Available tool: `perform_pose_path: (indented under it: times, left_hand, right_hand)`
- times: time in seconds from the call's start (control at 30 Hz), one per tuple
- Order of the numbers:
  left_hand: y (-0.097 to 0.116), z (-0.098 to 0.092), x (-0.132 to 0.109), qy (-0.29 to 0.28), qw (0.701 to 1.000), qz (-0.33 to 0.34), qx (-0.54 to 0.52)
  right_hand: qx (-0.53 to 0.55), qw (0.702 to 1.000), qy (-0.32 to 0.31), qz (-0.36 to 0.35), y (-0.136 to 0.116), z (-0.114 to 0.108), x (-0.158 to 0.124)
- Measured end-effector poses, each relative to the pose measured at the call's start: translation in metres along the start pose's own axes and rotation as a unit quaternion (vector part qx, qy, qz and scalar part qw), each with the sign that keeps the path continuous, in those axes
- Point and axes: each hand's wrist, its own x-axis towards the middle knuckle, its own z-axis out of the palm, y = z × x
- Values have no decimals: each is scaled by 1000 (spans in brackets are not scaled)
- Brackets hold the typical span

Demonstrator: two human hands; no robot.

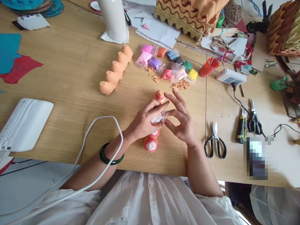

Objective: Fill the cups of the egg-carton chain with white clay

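My left hand (145, 120) is closed around a small clear plastic bag (157, 118) with soft white stuff like modelling clay inside. At the bag's right edge is my right hand (181, 120), its fingers spread and the thumb and one finger near the plastic; whether they touch it is unclear. Under both hands lies a row of egg-carton cups (150, 144) covered in red, with white patches on the near cups. The far cup (160, 95) has an orange top. My hands hide the row's middle.
A bare orange egg-carton strip (117, 69) lies left, bags of coloured clay (156, 63) beyond. Right are scissors (215, 142), a utility knife (241, 126), a power strip (231, 76) and a red cup (208, 67). A white cable (86, 134) crosses over my left forearm.
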Motion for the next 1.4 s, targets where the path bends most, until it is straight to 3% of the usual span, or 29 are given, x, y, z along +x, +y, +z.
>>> perform_pose_path:
  times: [0.2,0.4,0.5,0.6,0.7,0.83,0.97,1.2,1.3,1.4]
  left_hand:
    - [-3,-3,1,29,999,3,16]
    - [-2,-3,2,69,997,-18,15]
    - [0,-1,2,72,997,-37,18]
    - [2,1,2,86,995,-42,20]
    - [2,2,1,102,993,-49,28]
    - [1,4,1,116,990,-61,46]
    - [0,5,0,130,988,-65,53]
    - [1,7,-2,124,988,-71,65]
    - [3,8,-1,119,990,-60,54]
    - [6,8,0,109,992,-54,28]
  right_hand:
    - [115,988,18,103,-6,0,0]
    - [312,923,111,196,-11,1,-4]
    - [334,903,175,208,-10,5,-4]
    - [359,866,228,263,-9,7,-1]
    - [407,833,216,306,-10,7,3]
    - [432,814,208,328,-11,4,6]
    - [398,822,221,343,-11,4,4]
    - [237,913,156,293,-18,15,1]
    - [221,925,144,275,-18,20,1]
    - [237,917,156,280,-17,22,0]
